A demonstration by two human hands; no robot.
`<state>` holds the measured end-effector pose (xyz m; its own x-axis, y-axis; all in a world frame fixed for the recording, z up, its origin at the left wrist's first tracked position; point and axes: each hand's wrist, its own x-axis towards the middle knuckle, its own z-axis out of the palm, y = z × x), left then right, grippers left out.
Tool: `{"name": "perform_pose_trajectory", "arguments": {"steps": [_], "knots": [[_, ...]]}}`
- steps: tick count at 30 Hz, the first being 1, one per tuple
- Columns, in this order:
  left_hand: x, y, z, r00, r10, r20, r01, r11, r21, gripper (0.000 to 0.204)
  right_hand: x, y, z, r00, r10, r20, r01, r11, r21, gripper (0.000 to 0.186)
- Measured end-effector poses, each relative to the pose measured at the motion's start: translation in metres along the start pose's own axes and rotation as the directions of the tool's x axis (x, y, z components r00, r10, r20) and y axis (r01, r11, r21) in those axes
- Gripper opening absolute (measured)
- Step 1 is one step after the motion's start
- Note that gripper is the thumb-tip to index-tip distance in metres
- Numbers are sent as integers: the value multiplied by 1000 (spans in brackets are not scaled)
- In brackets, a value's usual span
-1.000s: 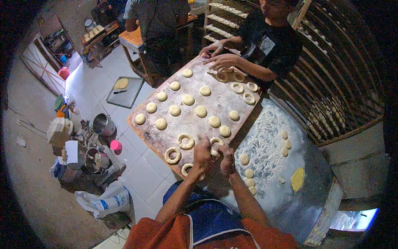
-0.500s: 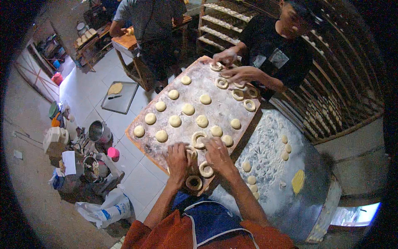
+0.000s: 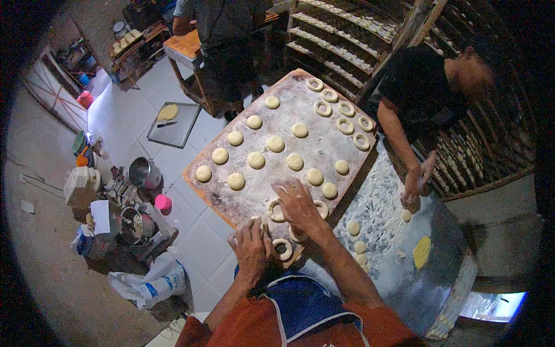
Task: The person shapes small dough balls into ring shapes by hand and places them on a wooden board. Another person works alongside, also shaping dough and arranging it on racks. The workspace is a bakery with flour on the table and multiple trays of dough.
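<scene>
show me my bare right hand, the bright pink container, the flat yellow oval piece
Bare right hand (image 3: 302, 209): head view, back of hand.
Bright pink container (image 3: 163, 203): head view, middle.
Flat yellow oval piece (image 3: 422, 253): head view, middle.

From afar I see a rust-red short-sleeved top (image 3: 243, 319), a white-edged blue apron (image 3: 307, 306), a bare left hand (image 3: 252, 246) and a bare right hand (image 3: 299, 207).

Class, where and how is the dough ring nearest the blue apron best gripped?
Probably grip the dough ring by opposite outer edges, from above and its right: it lies flat on the board, its rounded outside uncovered, with the left hand close on its left.
</scene>
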<state>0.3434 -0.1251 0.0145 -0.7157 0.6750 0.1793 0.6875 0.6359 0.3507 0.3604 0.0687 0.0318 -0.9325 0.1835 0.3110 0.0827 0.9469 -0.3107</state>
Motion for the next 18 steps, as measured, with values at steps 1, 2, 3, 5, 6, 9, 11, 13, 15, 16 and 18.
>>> {"name": "perform_pose_trajectory", "arguments": {"steps": [1, 2, 3, 5, 6, 9, 11, 13, 15, 16, 18], "knots": [[-8, -3, -12, 1000, -13, 0, 13, 999, 46, 52, 15, -7, 9, 999, -41, 7, 41, 998, 39, 40], [-16, -5, -19, 1000, -27, -5, 28, 996, 86, 53, 31, -15, 19, 996, -87, 15, 86, 994, 71, 39], [-19, -5, -18, 999, -18, 33, 16, 998, 55, 54, 46, -14, 39, 993, -113, -47, 118, 983, 138, 39], [-28, -6, -10, 999, 50, 20, -52, 995, 82, 51, 69, -23, 71, 968, -195, -160, 218, 966, 141, 36], [-30, -4, -9, 996, 87, 16, -88, 992, 94, 50, 75, -28, 79, 948, -244, -205, 263, 962, 71, 35], [-17, -11, -10, 998, -8, -55, 7, 1000, -19, 45, 89, -39, 89, 991, -115, -66, 118, 992, 54, 31], [14, -34, 4, 969, -59, -241, 28, 991, -131, 42, 89, -39, 82, 999, 13, 37, -20, 983, 181, 29], [79, -64, 16, 913, -105, -393, -3, 964, -266, 38, 77, -32, 62, 995, 84, 61, -102, 916, 389, 27], [157, -75, 36, 948, -161, -274, 6, 872, -489, 36, 62, -15, 67, 996, 90, 29, -89, 790, 607, 33], [172, -81, 46, 966, -116, -233, 8, 909, -416, 34, 47, -24, 41, 988, 97, 120, -154, 666, 730, 31], [198, -73, 44, 972, 120, -200, -133, 990, -49, 30, -1, -20, 14, 965, 246, 93, -236, 655, 718, 32]]}}
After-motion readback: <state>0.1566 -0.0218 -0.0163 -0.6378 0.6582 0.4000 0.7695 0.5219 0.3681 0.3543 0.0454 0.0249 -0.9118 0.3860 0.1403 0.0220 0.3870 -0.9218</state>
